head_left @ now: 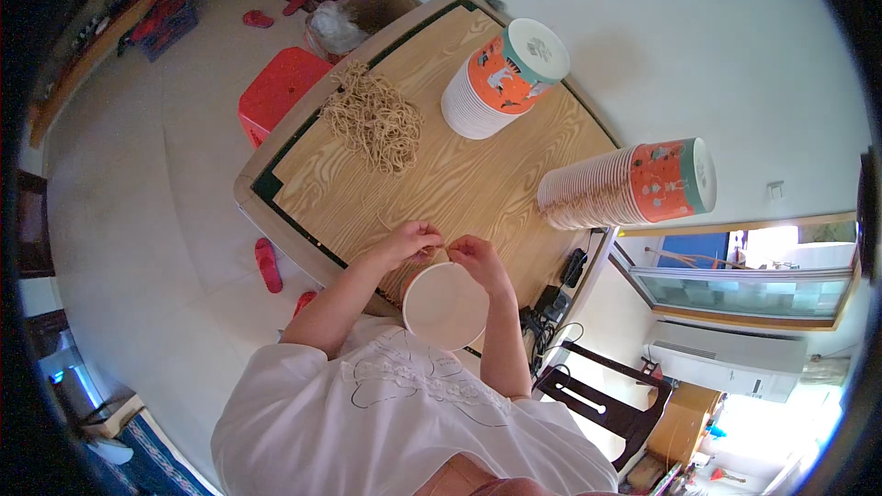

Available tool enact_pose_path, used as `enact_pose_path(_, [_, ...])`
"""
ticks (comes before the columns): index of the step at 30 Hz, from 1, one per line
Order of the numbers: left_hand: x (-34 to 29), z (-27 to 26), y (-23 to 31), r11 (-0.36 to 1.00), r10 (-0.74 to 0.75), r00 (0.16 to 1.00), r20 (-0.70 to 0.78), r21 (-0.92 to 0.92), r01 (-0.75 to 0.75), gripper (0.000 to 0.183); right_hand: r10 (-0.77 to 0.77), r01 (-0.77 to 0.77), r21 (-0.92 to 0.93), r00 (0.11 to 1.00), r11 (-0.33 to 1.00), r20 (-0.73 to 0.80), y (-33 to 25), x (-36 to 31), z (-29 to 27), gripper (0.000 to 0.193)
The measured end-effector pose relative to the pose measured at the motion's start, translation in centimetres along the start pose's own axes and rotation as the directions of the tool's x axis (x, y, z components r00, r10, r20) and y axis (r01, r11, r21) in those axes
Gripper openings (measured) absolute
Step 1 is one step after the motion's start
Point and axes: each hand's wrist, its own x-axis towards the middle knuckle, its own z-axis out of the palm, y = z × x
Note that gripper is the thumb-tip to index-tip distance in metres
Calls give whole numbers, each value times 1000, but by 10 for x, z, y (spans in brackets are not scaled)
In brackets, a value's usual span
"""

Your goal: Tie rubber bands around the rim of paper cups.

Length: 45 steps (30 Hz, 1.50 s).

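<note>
An open paper bucket [446, 312], white inside, stands at the table's near edge, close to my body. Just beyond its rim, my left hand [412, 243] and my right hand [478, 259] meet, fingertips pinched together. Between them shows a thin bit of brown twine [444, 253], mostly hidden by the fingers. A loose, tangled heap of the same twine [372, 119] lies farther off at the left. Upside-down buckets in orange and green form one stack [505, 83] at the back. Another stack [625, 184] leans at the right, with brown twine bits along its rims.
The wood-patterned table [459, 184] has a raised pale border. Black adapters and cables [551, 303] sit by its right edge, near a dark wooden chair [616, 395]. A red stool [285, 92] and a bin with a bag [338, 28] stand beyond the left edge.
</note>
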Motion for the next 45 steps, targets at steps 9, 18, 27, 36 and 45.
enact_pose_path(9, [-6, 16, 7, 995, 39, 997, 64, 89, -45, 21, 21, -19, 36, 998, 999, -52, 2, -2, 0, 7])
enact_pose_path(18, [14, 7, -14, 983, 104, 994, 41, 150, -109, 15, -37, 40, 37, 996, 999, -76, 6, -2, -1, 11])
enact_pose_path(27, [11, 12, -11, 978, 138, 989, 45, 152, -144, 11, -40, 44, 59, 998, 997, -57, 8, -1, -2, 14])
enact_pose_path(36, [2, 11, 3, 978, 127, 992, 0, 166, -125, 8, -71, 75, 76, 996, 994, -55, -5, 2, 2, 13])
enact_pose_path(45, [3, -2, -4, 985, 34, 997, -67, -166, -45, 20, -17, 23, 78, 997, 997, -79, -10, 3, 2, 8])
